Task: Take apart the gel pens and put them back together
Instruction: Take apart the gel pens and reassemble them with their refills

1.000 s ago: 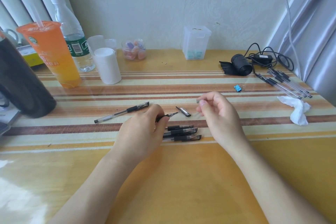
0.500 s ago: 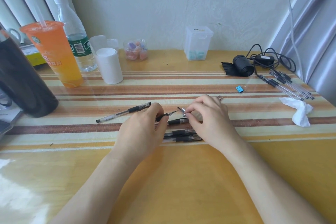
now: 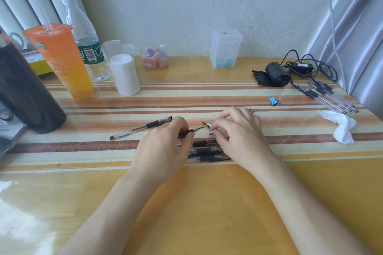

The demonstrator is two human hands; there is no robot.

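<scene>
step: reassembly, I judge | left hand fingers clamped on pen, mid-frame | right hand fingertips pinch silver cone just beside the nib | next: align cone over nib, twist on

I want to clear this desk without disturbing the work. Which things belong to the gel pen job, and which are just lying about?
Job: pen body in the left hand, silvery part in the right hand, pens between the hands, lone pen, pen bundle at the right edge.
Lying about: orange drink, water bottle, white roll, small jar, clear box, black roll, cable, blue clip, tissue.
</scene>
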